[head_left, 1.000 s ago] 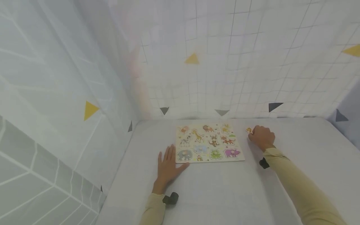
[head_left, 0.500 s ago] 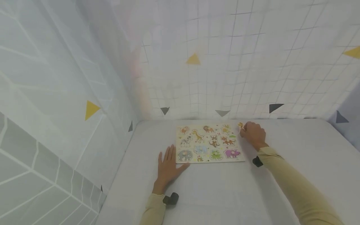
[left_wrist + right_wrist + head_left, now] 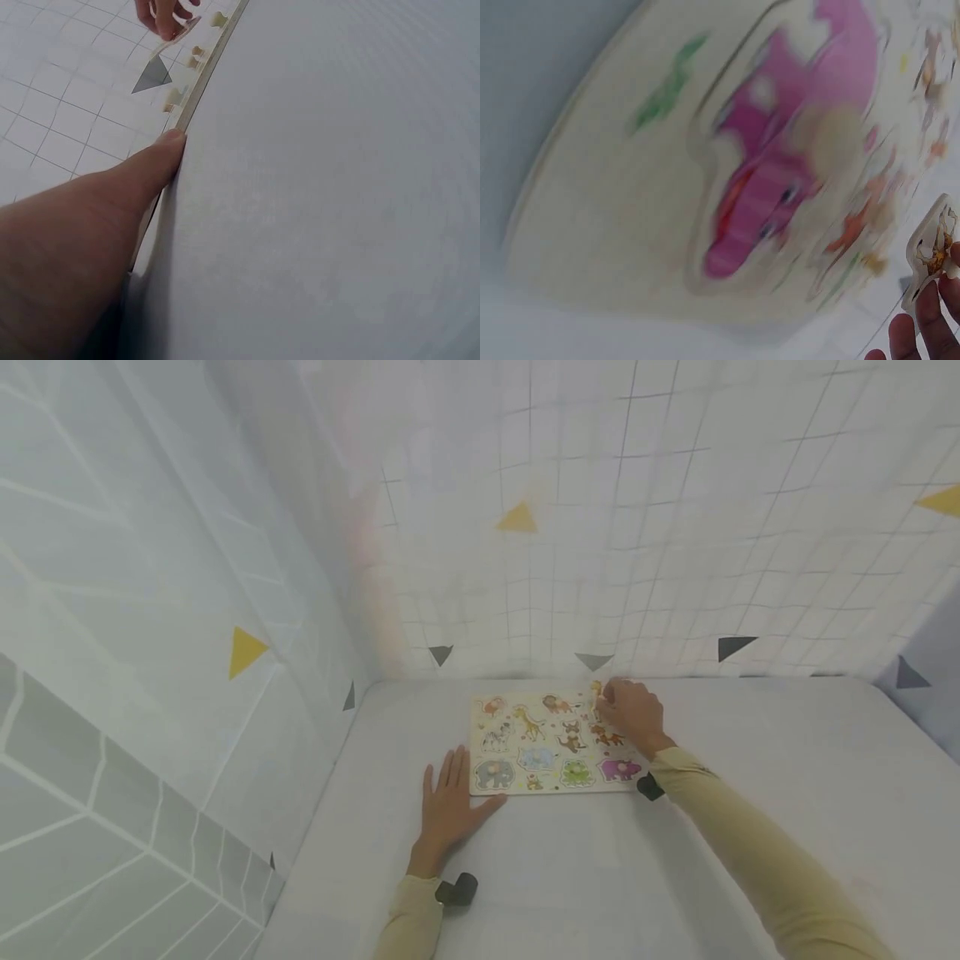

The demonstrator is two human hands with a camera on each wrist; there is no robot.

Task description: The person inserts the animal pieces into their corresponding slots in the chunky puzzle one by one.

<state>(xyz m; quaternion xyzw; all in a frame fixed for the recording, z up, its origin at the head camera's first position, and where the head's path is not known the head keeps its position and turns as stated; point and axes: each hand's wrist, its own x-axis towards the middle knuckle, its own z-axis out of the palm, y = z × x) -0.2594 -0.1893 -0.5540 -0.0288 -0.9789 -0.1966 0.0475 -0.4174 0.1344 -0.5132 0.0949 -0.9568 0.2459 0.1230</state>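
A wooden peg puzzle board (image 3: pixel 585 791) lies flat, with animal pieces such as an elephant (image 3: pixel 495 775), a frog (image 3: pixel 577 774) and a purple hippo (image 3: pixel 742 232). At the board's left front corner rests my left hand (image 3: pixel 446 814), fingers straight along the side; its thumb touches the front edge in the left wrist view. My right hand (image 3: pixel 636 714) pinches a yellowish animal puzzle piece (image 3: pixel 934 251) over the board's far right corner. The piece is tilted up off the board, and fingers partly cover it. Which animal it shows is hard to tell.
The board sits on a white-covered table (image 3: pixel 555 877), close to its back edge. Behind it rises a white grid-patterned cloth wall (image 3: pixel 675 543) with triangles, and another patterned cloth (image 3: pixel 150 610) hangs at the left.
My right hand has moved left with the puzzle piece, from the table right of the board to above its far right corner. The left hand and board have stayed put.
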